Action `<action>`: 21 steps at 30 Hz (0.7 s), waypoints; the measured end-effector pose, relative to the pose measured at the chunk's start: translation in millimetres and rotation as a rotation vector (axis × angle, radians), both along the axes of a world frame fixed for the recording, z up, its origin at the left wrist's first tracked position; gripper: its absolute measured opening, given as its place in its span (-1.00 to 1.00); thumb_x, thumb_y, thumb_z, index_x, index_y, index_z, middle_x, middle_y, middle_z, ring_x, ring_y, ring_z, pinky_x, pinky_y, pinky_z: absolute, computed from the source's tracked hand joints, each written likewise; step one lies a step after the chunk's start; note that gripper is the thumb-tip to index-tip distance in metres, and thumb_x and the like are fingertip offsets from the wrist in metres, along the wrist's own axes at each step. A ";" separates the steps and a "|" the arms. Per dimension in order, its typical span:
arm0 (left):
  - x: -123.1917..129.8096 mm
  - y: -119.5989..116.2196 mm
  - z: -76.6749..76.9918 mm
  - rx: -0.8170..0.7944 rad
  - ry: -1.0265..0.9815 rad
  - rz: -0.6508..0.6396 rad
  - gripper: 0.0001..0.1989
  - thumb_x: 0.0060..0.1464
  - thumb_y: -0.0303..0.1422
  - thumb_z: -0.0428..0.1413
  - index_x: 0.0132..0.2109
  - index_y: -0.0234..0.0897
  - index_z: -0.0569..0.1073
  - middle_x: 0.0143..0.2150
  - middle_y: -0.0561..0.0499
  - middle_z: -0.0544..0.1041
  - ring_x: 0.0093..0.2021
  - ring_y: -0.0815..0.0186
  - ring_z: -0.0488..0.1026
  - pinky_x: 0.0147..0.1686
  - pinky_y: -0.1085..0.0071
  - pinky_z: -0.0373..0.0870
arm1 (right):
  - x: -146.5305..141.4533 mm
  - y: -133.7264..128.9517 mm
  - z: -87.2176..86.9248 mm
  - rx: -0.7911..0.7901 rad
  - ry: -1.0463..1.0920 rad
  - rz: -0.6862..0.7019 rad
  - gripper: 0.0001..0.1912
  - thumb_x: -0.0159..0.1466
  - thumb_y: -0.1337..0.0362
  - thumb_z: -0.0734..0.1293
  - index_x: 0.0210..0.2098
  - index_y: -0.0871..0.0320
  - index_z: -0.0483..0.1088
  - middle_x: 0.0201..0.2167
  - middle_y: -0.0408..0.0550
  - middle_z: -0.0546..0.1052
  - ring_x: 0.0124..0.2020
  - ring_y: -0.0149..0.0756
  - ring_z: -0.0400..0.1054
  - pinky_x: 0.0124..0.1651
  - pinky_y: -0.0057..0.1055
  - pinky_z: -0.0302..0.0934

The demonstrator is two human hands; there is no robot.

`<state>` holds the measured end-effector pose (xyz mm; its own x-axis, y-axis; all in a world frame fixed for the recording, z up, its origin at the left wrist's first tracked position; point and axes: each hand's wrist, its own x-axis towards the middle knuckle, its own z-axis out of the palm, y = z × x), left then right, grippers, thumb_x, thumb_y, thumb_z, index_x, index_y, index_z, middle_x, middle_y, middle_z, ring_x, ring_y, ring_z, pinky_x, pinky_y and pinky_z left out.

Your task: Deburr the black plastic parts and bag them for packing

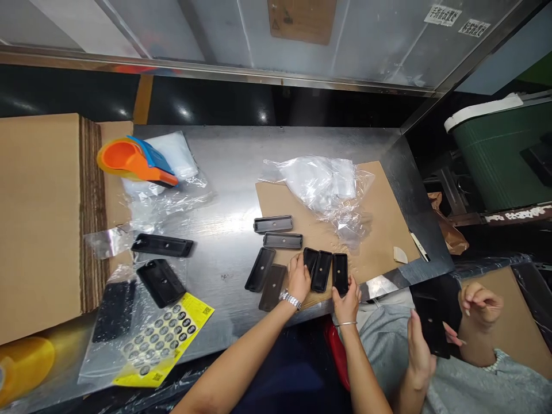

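Observation:
My left hand (298, 282), with a metal watch at its wrist, has its fingers curled at the left side of a small black plastic tray (309, 257). The tray leans against a second black tray (321, 271). At the lower end of a third black tray (340, 270), my right hand (346, 302) grips with thumb and fingers on either side. A dark tray (272, 287) and a black tray (260, 269) lie left of my left hand. Beyond them, two grey-looking trays (273, 223) (283, 240) rest at the cardboard sheet's (379, 230) left edge.
Clear plastic bags (319, 181) lie on the cardboard. At left are stacked cardboard (38, 224), orange and blue scoops (129, 158), more black trays (161, 282) and a yellow sticker sheet (190, 322). A co-worker's hands (420, 351) hold a black piece at right.

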<state>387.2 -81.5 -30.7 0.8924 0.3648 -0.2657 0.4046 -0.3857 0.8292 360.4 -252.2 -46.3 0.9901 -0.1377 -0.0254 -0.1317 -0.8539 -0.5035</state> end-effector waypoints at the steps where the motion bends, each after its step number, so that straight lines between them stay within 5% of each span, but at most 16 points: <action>1: 0.3 -0.4 0.0 0.007 -0.004 -0.001 -0.54 0.01 -0.53 -0.14 0.10 -0.42 0.23 0.04 -0.26 0.28 0.11 0.08 0.17 0.11 0.10 0.09 | 0.4 -0.3 0.4 0.001 -0.007 0.003 -0.41 0.11 0.10 0.22 0.05 0.32 0.12 -0.13 0.20 0.35 -0.09 -0.04 0.21 -0.02 -0.10 0.03; 11: 22.8 21.8 -7.2 0.053 -0.060 0.034 -0.49 -0.02 -0.51 -0.12 0.14 -0.43 0.21 0.14 -0.25 0.25 0.18 0.05 0.10 0.15 0.02 0.03 | 45.0 4.7 19.1 0.009 -0.198 -0.006 -0.48 0.16 0.06 0.19 0.00 0.30 0.22 -0.14 0.23 0.37 -0.11 -0.01 0.21 -0.05 -0.07 0.05; 15: 24.6 30.7 -4.2 0.036 -0.089 0.044 -0.50 -0.02 -0.48 -0.12 0.12 -0.48 0.24 0.14 -0.29 0.27 0.19 0.02 0.11 0.14 0.01 0.05 | 103.9 20.1 31.3 0.035 -0.269 0.092 -0.59 0.24 0.12 0.10 -0.07 0.27 0.30 -0.16 0.16 0.41 -0.11 -0.13 0.25 -0.07 -0.20 0.13; 21: 11.3 35.7 2.9 -0.037 -0.121 0.059 -0.59 0.01 -0.35 -0.10 -0.01 -0.33 0.41 0.00 -0.21 0.43 0.04 0.07 0.34 0.05 0.07 0.24 | 229.9 49.7 35.3 -0.004 -0.287 0.218 -0.70 0.29 0.19 0.10 -0.22 0.23 0.38 -0.29 -0.02 0.46 -0.23 -0.31 0.34 -0.16 -0.30 0.23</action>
